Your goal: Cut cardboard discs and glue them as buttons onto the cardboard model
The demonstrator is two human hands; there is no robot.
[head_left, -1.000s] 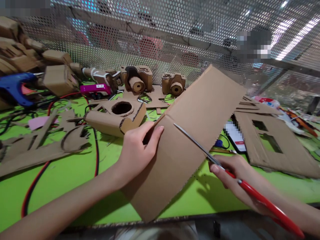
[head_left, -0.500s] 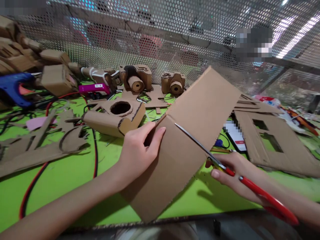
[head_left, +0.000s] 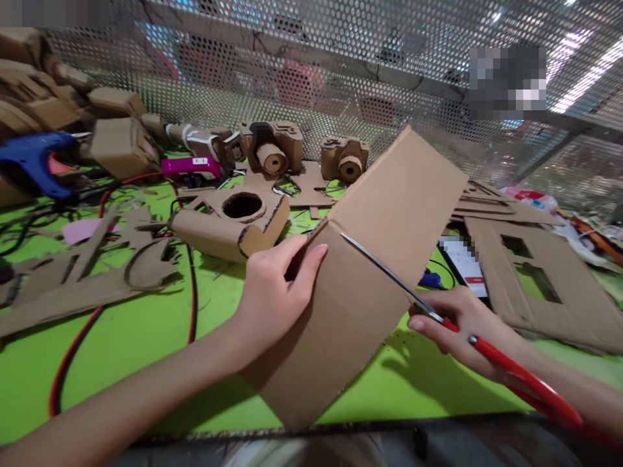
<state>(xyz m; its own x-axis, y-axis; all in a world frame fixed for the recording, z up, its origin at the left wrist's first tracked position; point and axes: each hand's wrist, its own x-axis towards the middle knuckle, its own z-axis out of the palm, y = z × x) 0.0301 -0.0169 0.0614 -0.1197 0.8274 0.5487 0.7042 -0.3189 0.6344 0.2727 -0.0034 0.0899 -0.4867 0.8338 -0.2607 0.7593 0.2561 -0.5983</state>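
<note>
A large piece of brown cardboard [head_left: 360,311] stands tilted over the green table, with a crease across its upper part. My left hand [head_left: 282,298] pinches its left edge between thumb and fingers. In my right hand [head_left: 462,331] are red-handled scissors [head_left: 525,376], gripped near the pivot, with a blade lying across the cardboard just below the crease. The blade's tip is close to the left edge. Behind my left hand sits a cardboard camera body [head_left: 228,224] with a round hole.
Two cardboard cameras [head_left: 275,149] stand at the back by a perforated metal screen [head_left: 341,71]. Cardboard scraps [head_left: 82,279], a red-black cable [head_left: 73,353] and a blue glue gun [head_left: 39,165] lie left. At right are a phone [head_left: 462,263] and a cut-out cardboard sheet [head_left: 545,285].
The view has shifted slightly, so the table items appear further right. My right hand and the scissors' handles sit slightly further right; both hands keep their holds.
</note>
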